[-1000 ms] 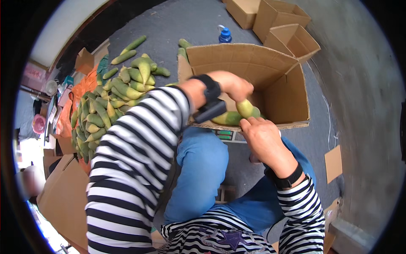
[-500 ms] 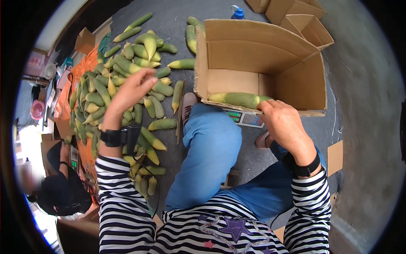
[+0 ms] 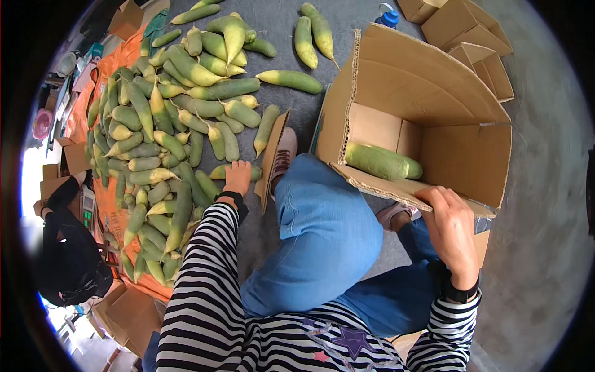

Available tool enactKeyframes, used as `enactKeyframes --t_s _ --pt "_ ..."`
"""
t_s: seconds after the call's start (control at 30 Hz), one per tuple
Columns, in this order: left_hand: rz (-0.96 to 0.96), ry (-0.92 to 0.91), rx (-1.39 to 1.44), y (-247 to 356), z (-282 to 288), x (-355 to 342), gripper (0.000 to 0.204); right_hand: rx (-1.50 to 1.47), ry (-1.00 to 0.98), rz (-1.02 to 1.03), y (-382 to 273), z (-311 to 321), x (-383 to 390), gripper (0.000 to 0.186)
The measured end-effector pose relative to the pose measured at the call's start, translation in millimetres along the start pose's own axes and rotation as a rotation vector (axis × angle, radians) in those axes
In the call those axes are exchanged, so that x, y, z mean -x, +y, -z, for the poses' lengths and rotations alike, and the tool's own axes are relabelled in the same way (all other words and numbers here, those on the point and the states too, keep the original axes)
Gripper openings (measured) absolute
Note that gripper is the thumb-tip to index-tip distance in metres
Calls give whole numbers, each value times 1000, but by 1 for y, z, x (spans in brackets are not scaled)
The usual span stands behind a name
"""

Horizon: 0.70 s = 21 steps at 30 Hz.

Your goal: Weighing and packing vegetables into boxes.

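Observation:
Across a green radish [image 3: 255, 173] at the near right side of the pile, my left hand [image 3: 237, 178] lies with its fingers curled over the middle. My right hand [image 3: 450, 223] grips the near edge of an open cardboard box [image 3: 427, 80], fingers over the rim and thumb outside. Inside the box, along its near wall, rests at least one thick green radish [image 3: 379, 162]. The large pile of green radishes [image 3: 142, 111] spreads to my left, some with yellowish tapering ends.
A cardboard strip [image 3: 273, 162] stands beside my shoe. Loose radishes [image 3: 305, 42] lie left of the box. A blue bottle [image 3: 388, 18] and smaller cartons [image 3: 465, 25] sit behind it. An orange sheet [image 3: 114, 214] runs under the pile. Another person [image 3: 68, 248] is at the far left.
My left hand has come down and nearer, from above the pile onto a radish. My right hand has moved from the radish to the box edge. The box looks turned and tilted.

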<state>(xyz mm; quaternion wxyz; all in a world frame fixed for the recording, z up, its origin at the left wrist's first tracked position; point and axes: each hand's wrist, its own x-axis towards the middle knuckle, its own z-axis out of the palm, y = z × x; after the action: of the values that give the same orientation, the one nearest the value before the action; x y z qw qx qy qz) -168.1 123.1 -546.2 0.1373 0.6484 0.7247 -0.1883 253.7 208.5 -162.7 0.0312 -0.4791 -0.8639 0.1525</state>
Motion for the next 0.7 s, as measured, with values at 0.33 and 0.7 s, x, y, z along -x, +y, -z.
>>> enactKeyframes --t_s 0.33,0.7 --pt "36 217 180 -38 35 15 37 -6 -16 7 -2 5 -2 27" --pt "-21 1090 1324 -28 306 136 52 70 22 91 11 -9 9 27"
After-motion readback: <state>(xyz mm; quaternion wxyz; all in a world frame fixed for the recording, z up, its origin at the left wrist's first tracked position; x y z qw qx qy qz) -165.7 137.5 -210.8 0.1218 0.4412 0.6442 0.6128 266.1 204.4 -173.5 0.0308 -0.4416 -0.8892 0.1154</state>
